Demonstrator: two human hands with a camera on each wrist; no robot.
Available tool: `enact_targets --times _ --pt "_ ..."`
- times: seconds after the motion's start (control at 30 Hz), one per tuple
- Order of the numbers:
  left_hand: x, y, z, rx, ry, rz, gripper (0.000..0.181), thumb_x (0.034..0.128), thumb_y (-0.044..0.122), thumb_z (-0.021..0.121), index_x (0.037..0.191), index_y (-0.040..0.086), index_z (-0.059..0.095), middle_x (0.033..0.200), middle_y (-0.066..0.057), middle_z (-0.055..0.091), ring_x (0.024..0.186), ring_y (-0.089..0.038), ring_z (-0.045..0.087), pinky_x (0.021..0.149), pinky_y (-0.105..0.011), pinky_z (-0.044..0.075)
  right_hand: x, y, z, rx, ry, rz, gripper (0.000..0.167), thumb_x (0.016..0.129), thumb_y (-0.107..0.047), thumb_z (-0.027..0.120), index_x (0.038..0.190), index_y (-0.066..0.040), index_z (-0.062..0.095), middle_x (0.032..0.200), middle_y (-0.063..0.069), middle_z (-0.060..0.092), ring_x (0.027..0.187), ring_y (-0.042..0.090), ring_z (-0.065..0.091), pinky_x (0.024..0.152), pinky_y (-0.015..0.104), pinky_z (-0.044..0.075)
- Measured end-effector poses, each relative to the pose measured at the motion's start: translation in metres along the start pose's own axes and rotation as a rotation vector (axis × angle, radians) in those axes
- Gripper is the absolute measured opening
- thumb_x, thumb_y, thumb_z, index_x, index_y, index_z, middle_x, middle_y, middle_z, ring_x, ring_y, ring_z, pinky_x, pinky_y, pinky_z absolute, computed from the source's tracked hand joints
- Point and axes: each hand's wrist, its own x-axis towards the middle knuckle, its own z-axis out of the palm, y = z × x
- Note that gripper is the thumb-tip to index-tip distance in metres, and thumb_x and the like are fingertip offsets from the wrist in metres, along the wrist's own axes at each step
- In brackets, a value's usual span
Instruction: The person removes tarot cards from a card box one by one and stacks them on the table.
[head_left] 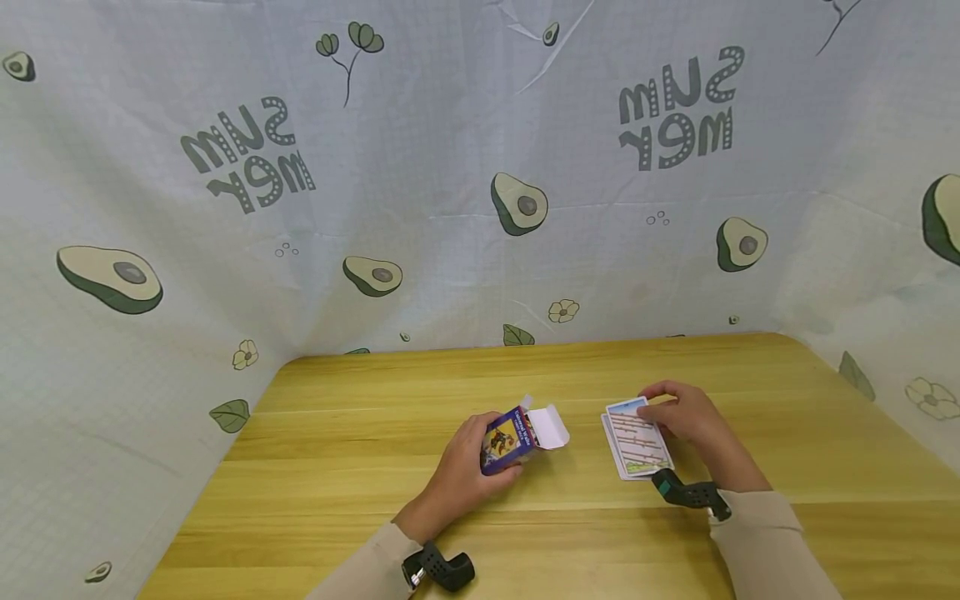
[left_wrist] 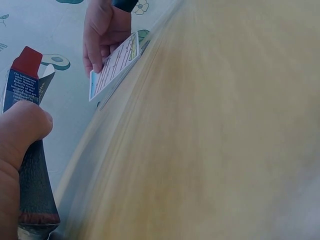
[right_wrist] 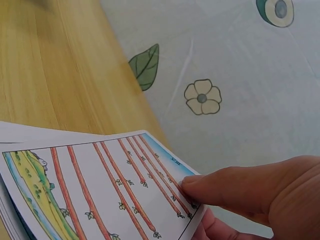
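Observation:
My left hand [head_left: 467, 467] grips a purple card box [head_left: 504, 442], its fingers on one side and the thumb on the other. The box's white flap [head_left: 550, 427] stands open toward the right. To the right of it, my right hand [head_left: 692, 417] pinches a tarot card [head_left: 637, 433] at its upper end. In the right wrist view the card [right_wrist: 115, 185] shows red rods and the numeral VIII, with the thumb on its corner. Beneath it lies a stack of cards [head_left: 615, 450], slightly fanned out. How much remains inside the box is hidden.
Both hands are over a wooden table [head_left: 375, 400]. Behind and beside it hangs a pale cloth [head_left: 450, 125] printed with avocados, leaves and flowers. Each wrist wears a black camera mount, such as the left camera mount [head_left: 442, 569].

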Motion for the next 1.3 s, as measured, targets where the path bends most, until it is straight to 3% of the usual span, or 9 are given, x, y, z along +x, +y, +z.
enact_targets --times 0.77,1.3 --pt "-0.001 -0.001 -0.001 -0.003 0.006 0.038 0.072 0.0805 0.039 0.076 0.138 0.011 0.043 0.122 -0.006 0.055 0.099 -0.012 0.051 0.082 -0.027 0.048 0.007 0.010 0.006 -0.070 0.030 0.021 0.039 0.087 -0.015 0.066 0.119 0.006 0.056 0.097 0.023 0.061 0.077 0.025 0.057 0.063 0.029 0.047" --pt "0.000 -0.001 0.000 0.015 0.010 0.029 0.071 0.0802 0.040 0.076 0.137 0.012 0.043 0.121 -0.005 0.056 0.098 -0.011 0.051 0.082 -0.028 0.046 0.004 0.010 0.007 -0.097 0.015 0.005 0.039 0.087 -0.016 0.066 0.118 0.007 0.056 0.097 0.022 0.059 0.077 0.025 0.056 0.062 0.030 0.047"
